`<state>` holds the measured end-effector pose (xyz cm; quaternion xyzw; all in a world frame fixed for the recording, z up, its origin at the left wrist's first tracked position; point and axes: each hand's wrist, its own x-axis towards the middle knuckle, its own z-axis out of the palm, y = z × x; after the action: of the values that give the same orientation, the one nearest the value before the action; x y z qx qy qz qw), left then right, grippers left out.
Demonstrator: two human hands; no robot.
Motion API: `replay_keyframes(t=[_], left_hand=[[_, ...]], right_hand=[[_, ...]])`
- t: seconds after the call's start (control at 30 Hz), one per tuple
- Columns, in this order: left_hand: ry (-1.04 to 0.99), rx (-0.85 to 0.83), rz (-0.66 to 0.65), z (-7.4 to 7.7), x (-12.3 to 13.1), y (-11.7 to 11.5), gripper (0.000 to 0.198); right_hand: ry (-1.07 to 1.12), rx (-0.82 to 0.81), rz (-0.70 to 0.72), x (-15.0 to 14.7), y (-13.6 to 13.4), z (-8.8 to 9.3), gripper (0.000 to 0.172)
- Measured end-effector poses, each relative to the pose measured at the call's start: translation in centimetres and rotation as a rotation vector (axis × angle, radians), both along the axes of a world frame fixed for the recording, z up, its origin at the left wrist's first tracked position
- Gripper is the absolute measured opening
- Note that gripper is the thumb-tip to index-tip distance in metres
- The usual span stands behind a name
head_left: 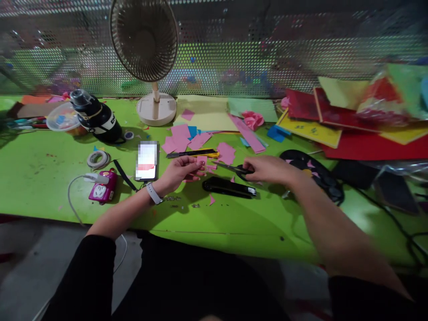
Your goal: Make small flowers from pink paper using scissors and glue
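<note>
My left hand [179,173] pinches a small pink paper piece [202,161] above the green table [40,169]. My right hand [267,169] grips black-handled scissors [234,168], whose blades point left toward that paper. A black stapler [229,187] lies just in front of both hands. Loose pink paper scraps [190,140] and a yellow-and-black utility knife [194,154] lie just beyond the hands.
A phone [146,160] lies left of my left hand, beside a pink gadget with a white cable [103,189] and a tape roll [98,158]. A desk fan [147,49], a black bottle [96,117] and stacked coloured sheets [354,116] stand farther back. A black palette-like tray [317,171] sits right.
</note>
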<state>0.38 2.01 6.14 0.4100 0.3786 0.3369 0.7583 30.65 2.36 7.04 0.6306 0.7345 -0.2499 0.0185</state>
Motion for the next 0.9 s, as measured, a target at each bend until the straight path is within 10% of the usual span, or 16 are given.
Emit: replay_keyframes(t=[0.3, 0.9], left_hand=[[-0.108, 0.02, 0.097, 1.3, 2.6, 0.8, 0.023], [-0.138, -0.027, 0.157, 1.9, 5.0, 0.1, 0.027]], right_hand=[[1.012, -0.152, -0.401, -2.8, -3.0, -0.7, 0.048], [0.936, -0.074, -0.298, -5.3, -5.1, 0.3, 0.05]])
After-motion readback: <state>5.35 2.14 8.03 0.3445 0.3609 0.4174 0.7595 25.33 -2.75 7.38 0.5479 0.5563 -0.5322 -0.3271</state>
